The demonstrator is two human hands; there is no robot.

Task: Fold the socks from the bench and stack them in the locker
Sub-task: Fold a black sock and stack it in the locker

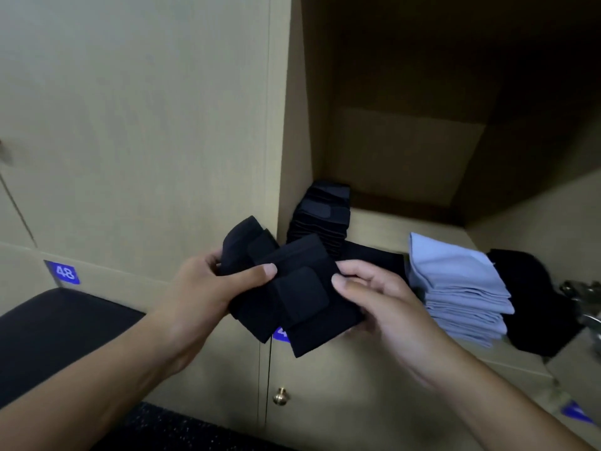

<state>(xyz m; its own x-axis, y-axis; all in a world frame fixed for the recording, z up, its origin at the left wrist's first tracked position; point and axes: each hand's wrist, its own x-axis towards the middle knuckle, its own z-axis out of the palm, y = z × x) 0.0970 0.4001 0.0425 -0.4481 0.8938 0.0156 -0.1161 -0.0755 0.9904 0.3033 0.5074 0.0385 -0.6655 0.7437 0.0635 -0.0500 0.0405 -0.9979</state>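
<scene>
Socks (292,288), black and folded into a flat bundle, are held in front of the open locker (406,141), the left hand (208,288) gripping the left end with thumb on top and the right hand (374,297) pinching the right edge. Folding looks about done, so the next move is likely to lay them on the black stack (320,216) at the locker's far left. Just right sit a blue stack (461,288) and a dark pile (527,288), leaving little room, while the table (58,333) lies near left.
</scene>
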